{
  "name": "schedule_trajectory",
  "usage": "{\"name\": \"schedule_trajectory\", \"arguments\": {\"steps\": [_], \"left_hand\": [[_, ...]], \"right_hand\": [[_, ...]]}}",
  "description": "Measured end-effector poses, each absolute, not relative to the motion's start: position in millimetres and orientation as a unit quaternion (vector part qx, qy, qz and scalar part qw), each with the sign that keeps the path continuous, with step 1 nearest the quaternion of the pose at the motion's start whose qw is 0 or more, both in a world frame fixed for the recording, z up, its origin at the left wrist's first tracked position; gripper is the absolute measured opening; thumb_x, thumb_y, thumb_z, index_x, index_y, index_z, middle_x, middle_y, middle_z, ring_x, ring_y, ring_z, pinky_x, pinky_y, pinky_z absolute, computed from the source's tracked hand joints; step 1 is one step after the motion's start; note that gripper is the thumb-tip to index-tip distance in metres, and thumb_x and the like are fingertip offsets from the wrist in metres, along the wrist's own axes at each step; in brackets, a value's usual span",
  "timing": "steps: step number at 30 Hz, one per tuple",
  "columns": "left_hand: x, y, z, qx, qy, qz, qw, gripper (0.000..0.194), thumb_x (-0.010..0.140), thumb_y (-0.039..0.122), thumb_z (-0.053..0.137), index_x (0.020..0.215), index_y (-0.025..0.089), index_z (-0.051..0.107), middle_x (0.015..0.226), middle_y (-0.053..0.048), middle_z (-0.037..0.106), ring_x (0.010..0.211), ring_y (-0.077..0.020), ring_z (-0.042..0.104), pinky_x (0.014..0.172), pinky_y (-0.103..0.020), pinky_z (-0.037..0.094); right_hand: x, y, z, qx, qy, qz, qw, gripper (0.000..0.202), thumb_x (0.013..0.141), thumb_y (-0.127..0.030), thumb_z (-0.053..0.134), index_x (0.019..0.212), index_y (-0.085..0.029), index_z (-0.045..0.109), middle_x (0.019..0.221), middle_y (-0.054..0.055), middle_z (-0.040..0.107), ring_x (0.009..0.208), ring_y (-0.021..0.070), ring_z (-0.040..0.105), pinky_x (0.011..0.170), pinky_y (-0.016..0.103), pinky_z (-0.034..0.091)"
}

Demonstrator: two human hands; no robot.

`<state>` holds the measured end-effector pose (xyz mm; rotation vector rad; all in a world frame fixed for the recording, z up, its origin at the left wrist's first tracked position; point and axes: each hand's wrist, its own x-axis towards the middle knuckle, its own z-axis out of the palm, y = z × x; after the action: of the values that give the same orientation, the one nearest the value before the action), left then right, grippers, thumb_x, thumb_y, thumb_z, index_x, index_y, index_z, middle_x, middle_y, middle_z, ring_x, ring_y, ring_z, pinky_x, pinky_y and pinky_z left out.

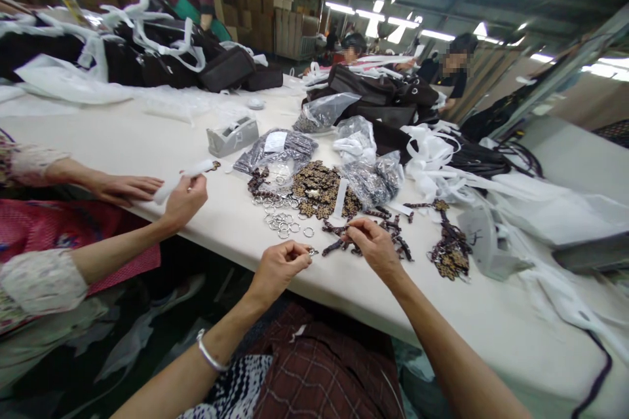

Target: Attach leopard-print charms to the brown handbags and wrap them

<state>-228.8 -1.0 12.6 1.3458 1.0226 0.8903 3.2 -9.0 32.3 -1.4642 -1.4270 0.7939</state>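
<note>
Near the table's front edge, my left hand pinches a small metal clasp between thumb and fingertips. My right hand is to its right, over a scatter of dark braided straps, fingers closed at the end of one strap; whether it grips that strap is unclear. Behind my hands lie loose silver rings and a heap of brown flower-shaped pieces. A bunch of finished-looking charms with flower pieces rests to the right.
At left, a co-worker's hands are on the table, one holding a white strip. Tape dispensers stand at left and right. Filled plastic bags, black bags with white-wrapped handles and other people are farther back.
</note>
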Motion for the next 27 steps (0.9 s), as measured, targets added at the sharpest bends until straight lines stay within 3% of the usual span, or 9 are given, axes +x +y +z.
{"name": "schedule_trajectory", "arguments": {"steps": [3, 10, 16, 22, 27], "left_hand": [[-223.9, -0.4, 11.4, 0.594, 0.444, 0.382, 0.551, 0.014, 0.077, 0.029, 0.067, 0.076, 0.016, 0.070, 0.099, -0.008, 0.074, 0.095, -0.0219, 0.067, 0.086, -0.028, 0.047], [-223.2, 0.7, 11.4, 0.560, 0.437, 0.369, 0.600, 0.018, 0.075, 0.031, 0.069, 0.080, 0.014, 0.072, 0.078, -0.005, 0.073, 0.074, -0.0174, 0.066, 0.074, -0.026, 0.050], [-225.8, -2.8, 4.8, 0.494, 0.408, 0.368, 0.674, 0.019, 0.069, 0.029, 0.072, 0.076, 0.012, 0.071, 0.072, -0.005, 0.072, 0.067, -0.0151, 0.064, 0.071, -0.027, 0.050], [-223.5, -7.7, -2.2, 0.557, 0.446, 0.385, 0.585, 0.013, 0.068, 0.022, 0.067, 0.075, 0.013, 0.072, 0.078, -0.006, 0.073, 0.069, -0.0159, 0.062, 0.065, -0.025, 0.044], [-225.1, -14.5, 0.3, 0.567, 0.442, 0.387, 0.578, 0.012, 0.072, 0.024, 0.065, 0.074, 0.014, 0.070, 0.073, -0.003, 0.071, 0.065, -0.0142, 0.060, 0.061, -0.023, 0.042]], "right_hand": [[-22.5, -21.5, 40.0, -0.554, -0.640, 0.320, 0.425, 0.018, 0.088, -0.034, 0.058, 0.092, -0.020, 0.068, 0.082, 0.003, 0.065, 0.066, 0.0137, 0.063, 0.063, 0.027, 0.053], [-48.7, -29.8, 27.6, -0.505, -0.741, 0.200, 0.394, 0.018, 0.089, -0.023, 0.061, 0.100, -0.026, 0.075, 0.099, 0.006, 0.068, 0.093, 0.0176, 0.065, 0.084, 0.032, 0.053], [-47.6, -30.8, 25.7, -0.506, -0.765, 0.191, 0.349, 0.017, 0.089, -0.023, 0.059, 0.096, -0.026, 0.074, 0.094, 0.004, 0.071, 0.085, 0.0182, 0.068, 0.077, 0.030, 0.055], [-53.7, -34.8, 19.4, -0.537, -0.770, 0.147, 0.313, 0.011, 0.087, -0.022, 0.057, 0.084, -0.024, 0.068, 0.085, 0.004, 0.069, 0.074, 0.0190, 0.066, 0.068, 0.029, 0.053], [-61.9, -46.4, 24.2, -0.550, -0.776, 0.074, 0.299, 0.012, 0.088, -0.021, 0.054, 0.095, -0.024, 0.064, 0.087, 0.003, 0.068, 0.070, 0.0169, 0.065, 0.065, 0.027, 0.051]]}}
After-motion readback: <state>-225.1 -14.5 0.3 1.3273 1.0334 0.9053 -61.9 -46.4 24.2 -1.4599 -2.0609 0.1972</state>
